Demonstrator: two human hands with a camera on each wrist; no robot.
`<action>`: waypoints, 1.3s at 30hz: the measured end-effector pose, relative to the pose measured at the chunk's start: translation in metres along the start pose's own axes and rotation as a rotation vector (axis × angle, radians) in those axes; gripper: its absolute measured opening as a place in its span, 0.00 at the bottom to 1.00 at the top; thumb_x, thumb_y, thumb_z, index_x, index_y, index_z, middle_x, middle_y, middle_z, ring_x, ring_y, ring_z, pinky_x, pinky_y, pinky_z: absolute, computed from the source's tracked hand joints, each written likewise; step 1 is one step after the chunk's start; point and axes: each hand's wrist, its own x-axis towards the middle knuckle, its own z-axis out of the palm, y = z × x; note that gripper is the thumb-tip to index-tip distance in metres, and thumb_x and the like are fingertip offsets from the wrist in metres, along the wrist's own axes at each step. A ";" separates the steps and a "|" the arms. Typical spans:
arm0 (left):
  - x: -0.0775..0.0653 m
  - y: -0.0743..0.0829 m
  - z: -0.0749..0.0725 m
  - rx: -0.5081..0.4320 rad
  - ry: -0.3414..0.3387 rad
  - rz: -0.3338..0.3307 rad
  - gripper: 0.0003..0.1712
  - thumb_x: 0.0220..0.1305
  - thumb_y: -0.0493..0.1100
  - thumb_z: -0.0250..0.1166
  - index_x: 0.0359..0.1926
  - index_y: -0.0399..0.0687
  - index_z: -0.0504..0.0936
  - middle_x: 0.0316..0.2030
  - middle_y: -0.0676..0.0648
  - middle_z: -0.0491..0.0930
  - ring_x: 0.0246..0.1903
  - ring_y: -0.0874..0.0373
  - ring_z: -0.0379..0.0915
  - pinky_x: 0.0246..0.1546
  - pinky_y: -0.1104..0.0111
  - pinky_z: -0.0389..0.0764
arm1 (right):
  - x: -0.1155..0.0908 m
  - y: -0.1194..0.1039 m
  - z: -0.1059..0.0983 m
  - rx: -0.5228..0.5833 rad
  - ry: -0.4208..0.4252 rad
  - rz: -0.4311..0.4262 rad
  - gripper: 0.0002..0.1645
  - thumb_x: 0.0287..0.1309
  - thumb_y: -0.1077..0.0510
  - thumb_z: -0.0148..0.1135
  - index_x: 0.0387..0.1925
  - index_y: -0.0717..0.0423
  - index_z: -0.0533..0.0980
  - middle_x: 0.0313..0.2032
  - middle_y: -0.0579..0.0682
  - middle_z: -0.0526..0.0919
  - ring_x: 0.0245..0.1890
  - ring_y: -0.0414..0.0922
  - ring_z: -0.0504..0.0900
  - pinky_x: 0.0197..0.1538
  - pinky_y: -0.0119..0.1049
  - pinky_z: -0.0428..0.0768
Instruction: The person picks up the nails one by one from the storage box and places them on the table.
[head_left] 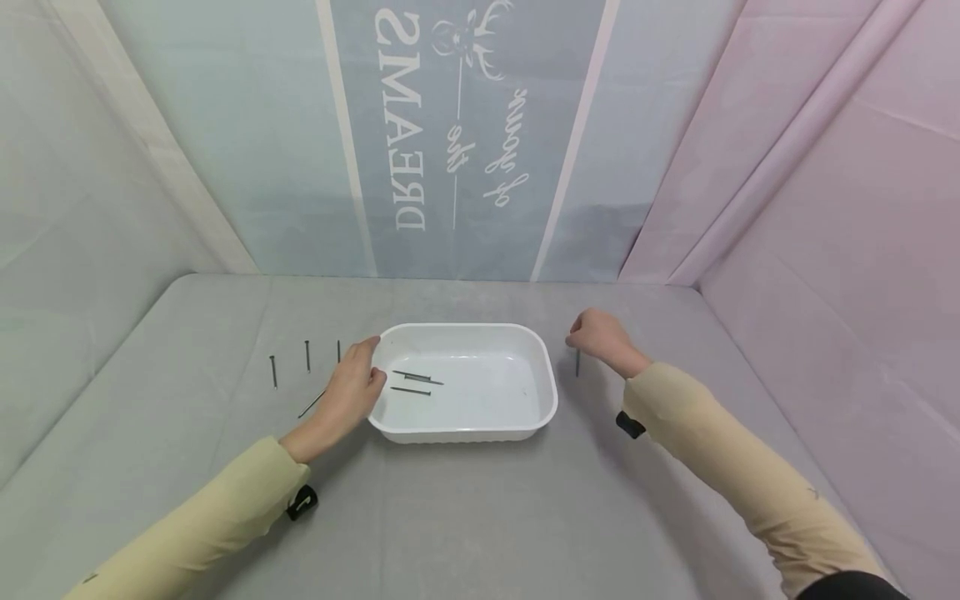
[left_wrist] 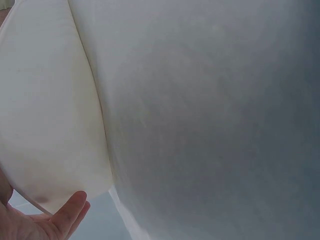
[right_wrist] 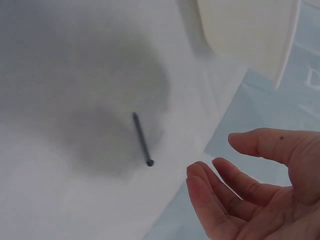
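A white rectangular tray (head_left: 480,435) stands on the table, with several dark nails (head_left: 411,391) lying in its left part. My left hand (head_left: 348,383) holds the tray's left edge, thumb over the rim and fingers along the outer side. In the left wrist view, the extended fingers (left_wrist: 70,215) lie against the white wall. To the right of the tray, my right hand (head_left: 600,337) hovers over a single nail (right_wrist: 142,139) on the table. Its thumb and fingers are bent and apart, with nothing between them.
Several more nails lie left of the tray, one nail (head_left: 273,372) farthest left and another (head_left: 312,404) beside my left hand. A grey cloth (head_left: 450,517) covers the table. Fabric walls with printed lettering (head_left: 405,125) rise behind and at both sides.
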 end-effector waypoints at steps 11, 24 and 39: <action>-0.002 0.000 0.002 0.009 0.012 0.006 0.28 0.58 0.29 0.48 0.60 0.23 0.58 0.53 0.27 0.65 0.50 0.39 0.67 0.46 0.54 0.75 | -0.011 -0.030 -0.008 -0.039 -0.028 -0.036 0.19 0.53 0.62 0.53 0.44 0.71 0.74 0.43 0.64 0.78 0.42 0.56 0.77 0.43 0.47 0.77; -0.005 0.000 0.004 0.003 0.016 0.006 0.28 0.58 0.29 0.48 0.61 0.23 0.58 0.54 0.27 0.64 0.52 0.39 0.66 0.46 0.53 0.74 | -0.017 -0.053 -0.001 -0.086 -0.004 -0.112 0.17 0.53 0.62 0.55 0.44 0.69 0.75 0.42 0.62 0.79 0.36 0.51 0.77 0.40 0.44 0.78; -0.006 0.000 0.004 0.003 0.019 0.013 0.28 0.59 0.30 0.48 0.60 0.24 0.58 0.53 0.27 0.66 0.51 0.40 0.66 0.46 0.53 0.74 | -0.027 -0.084 0.001 -0.172 -0.013 -0.202 0.16 0.53 0.63 0.55 0.43 0.67 0.76 0.41 0.60 0.80 0.37 0.50 0.79 0.39 0.42 0.78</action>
